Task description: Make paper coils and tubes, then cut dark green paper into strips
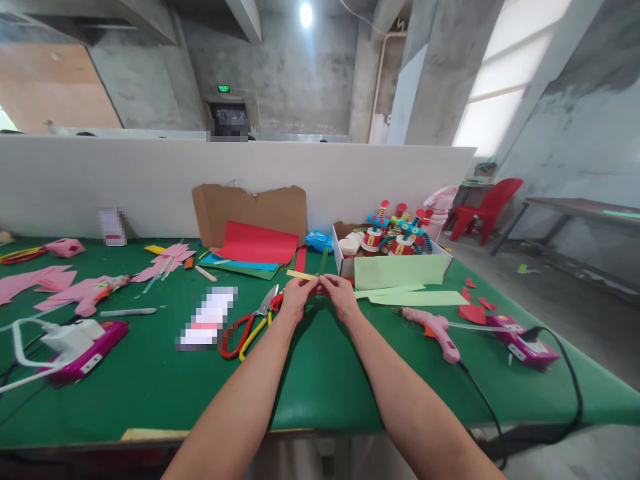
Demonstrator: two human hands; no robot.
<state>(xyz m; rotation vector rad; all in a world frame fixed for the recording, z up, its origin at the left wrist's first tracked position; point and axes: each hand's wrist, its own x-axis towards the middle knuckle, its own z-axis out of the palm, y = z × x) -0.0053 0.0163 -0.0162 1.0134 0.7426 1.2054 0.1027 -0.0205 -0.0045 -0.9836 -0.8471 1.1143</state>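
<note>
Strip point(301, 275) — yellow, in both hands point(297, 297) point(341, 296)

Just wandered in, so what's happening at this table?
A person is working at a green table. The left hand seems to pinch a narrow yellow strip, its fingertips close against the right hand's; what the right one grips is hidden. Scissors lie to the left, a pink glue gun to the right, and colourful figures stand in a box behind.
</note>
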